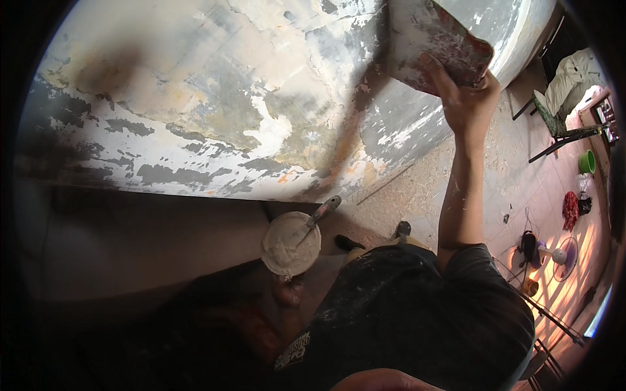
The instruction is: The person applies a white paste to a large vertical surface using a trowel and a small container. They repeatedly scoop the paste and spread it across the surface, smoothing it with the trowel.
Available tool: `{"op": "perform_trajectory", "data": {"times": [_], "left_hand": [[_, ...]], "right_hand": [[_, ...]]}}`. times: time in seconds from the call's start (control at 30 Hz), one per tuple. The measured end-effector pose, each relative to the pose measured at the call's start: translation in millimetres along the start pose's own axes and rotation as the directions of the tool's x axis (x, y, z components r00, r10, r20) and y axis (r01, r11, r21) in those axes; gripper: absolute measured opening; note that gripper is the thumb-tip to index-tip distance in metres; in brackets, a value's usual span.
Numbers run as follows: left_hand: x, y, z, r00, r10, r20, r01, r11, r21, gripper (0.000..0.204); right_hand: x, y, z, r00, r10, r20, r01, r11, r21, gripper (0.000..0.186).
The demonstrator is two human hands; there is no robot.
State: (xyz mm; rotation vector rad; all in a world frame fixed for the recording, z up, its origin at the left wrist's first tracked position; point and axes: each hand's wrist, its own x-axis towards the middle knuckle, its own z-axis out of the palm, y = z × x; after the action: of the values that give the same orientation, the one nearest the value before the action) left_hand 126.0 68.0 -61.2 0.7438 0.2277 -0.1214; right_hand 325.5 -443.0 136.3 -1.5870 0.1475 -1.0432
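Observation:
My right hand (471, 103) grips a wide, flat putty spreader (433, 49), smeared with pale putty and dark red along its edge. Its far side lies against or very close to the patchy wall (261, 130); contact cannot be made out. Lower down, in shadow, my left hand (289, 291) is closed at the rim of a round tub (287, 264) of whitish putty. A putty knife (324, 210) leans in the tub, blade in the putty and handle over the rim. The wall shows grey, white and yellowish patches.
Pale crumbs litter the tiled floor (417, 195) by my feet. Off to the right stand a chair (557, 124) with cloth over it, a green bucket (587, 161), a red cloth (570, 210) and a fan (565, 258). Dark poles (554, 318) stand at lower right.

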Motion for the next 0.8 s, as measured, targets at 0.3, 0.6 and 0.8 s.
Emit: {"op": "perform_trajectory", "data": {"times": [0.3, 0.6, 0.8], "left_hand": [[7, 1, 29, 0.994, -0.087, 0.072, 0.08, 0.993, 0.084, 0.077], [2, -6, 18, 0.999, -0.046, 0.029, 0.044, 0.998, 0.036, 0.079], [2, -2, 21, 0.994, -0.081, 0.074, 0.077, 0.996, 0.047, 0.082]], "right_hand": [[-73, -74, 87, 0.866, -0.29, 0.407, 0.252, 0.957, 0.146, 0.036], [5, 4, 26, 0.977, -0.16, 0.143, 0.12, 0.96, 0.252, 0.021], [11, -27, 1, 0.996, -0.073, 0.05, 0.063, 0.983, 0.173, 0.02]]}}
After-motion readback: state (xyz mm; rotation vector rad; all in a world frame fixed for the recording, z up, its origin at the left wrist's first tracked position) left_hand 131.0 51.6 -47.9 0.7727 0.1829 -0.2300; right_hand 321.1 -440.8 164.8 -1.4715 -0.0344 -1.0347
